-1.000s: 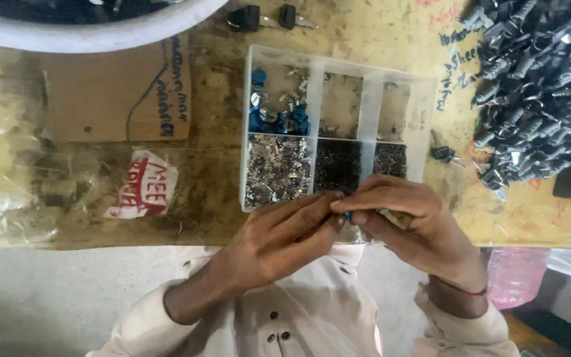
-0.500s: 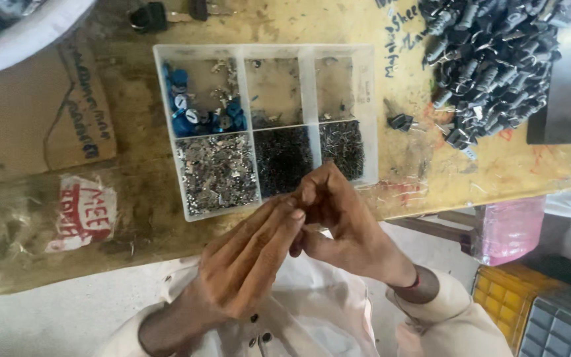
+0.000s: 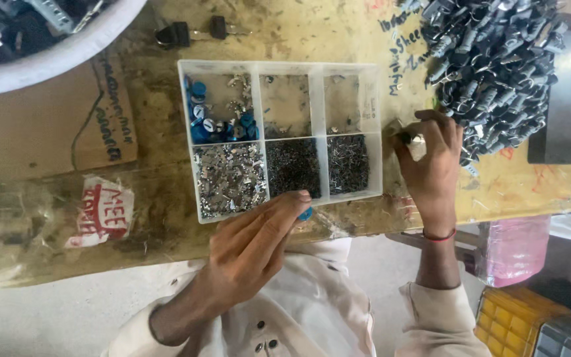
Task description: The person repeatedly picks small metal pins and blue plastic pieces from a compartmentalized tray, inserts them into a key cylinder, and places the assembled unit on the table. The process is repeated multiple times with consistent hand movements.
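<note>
A clear plastic organiser box (image 3: 254,67) with six compartments lies on the worn yellow workbench (image 3: 312,33). It holds blue caps (image 3: 214,122), shiny metal bits (image 3: 229,180) and dark small parts (image 3: 293,166). My left hand (image 3: 256,248) rests at the box's near edge and pinches a small blue piece (image 3: 306,214) at its fingertips. My right hand (image 3: 431,165) is to the right of the box, fingers closed on a small dark metal part (image 3: 408,137), next to a heap of dark lock cylinders (image 3: 490,66).
A white bowl rim (image 3: 61,53) sits at the far left above a cardboard sheet (image 3: 54,125). Two black-headed keys (image 3: 193,32) lie behind the box. A pink bag (image 3: 513,248) and a yellow crate (image 3: 517,324) stand below the bench edge at right.
My hands were together in front of the box; they have separated. The right hand has reached out to the lock pile, while the left stays at the box's near edge.
</note>
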